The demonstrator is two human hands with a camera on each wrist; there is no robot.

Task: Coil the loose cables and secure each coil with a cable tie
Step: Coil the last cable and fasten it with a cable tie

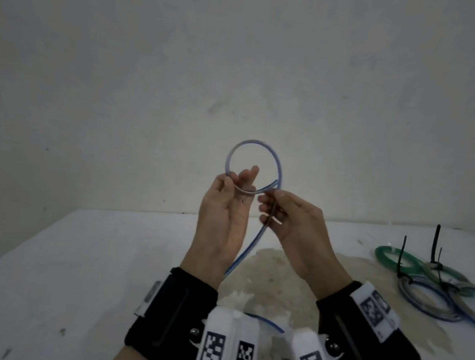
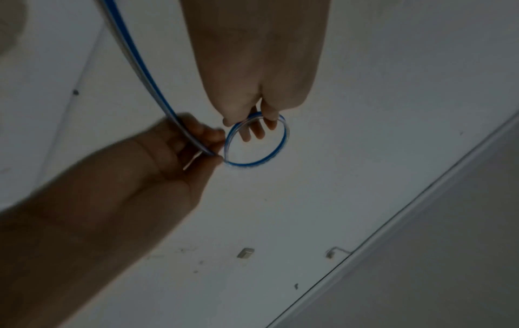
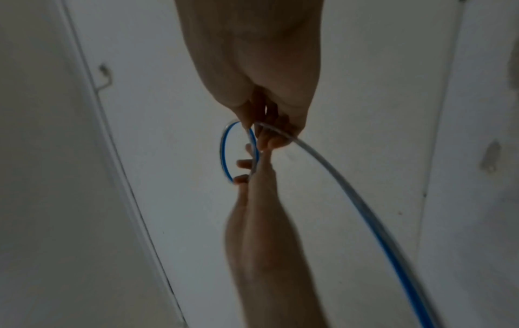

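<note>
A thin blue-and-clear cable is bent into one round loop in the air above the white table. My left hand holds the loop's lower left side, with its fingers reaching through the ring. My right hand pinches the cable where the loop crosses itself. From there the loose tail hangs between my wrists to the table. The left wrist view shows the loop below my left hand, with my right hand beside it. The right wrist view shows my right hand on the loop.
Several tied coils lie at the table's right: a green coil and blue-grey coils, with black cable ties sticking up. A brownish stain marks the table under my hands. A pale wall stands close behind.
</note>
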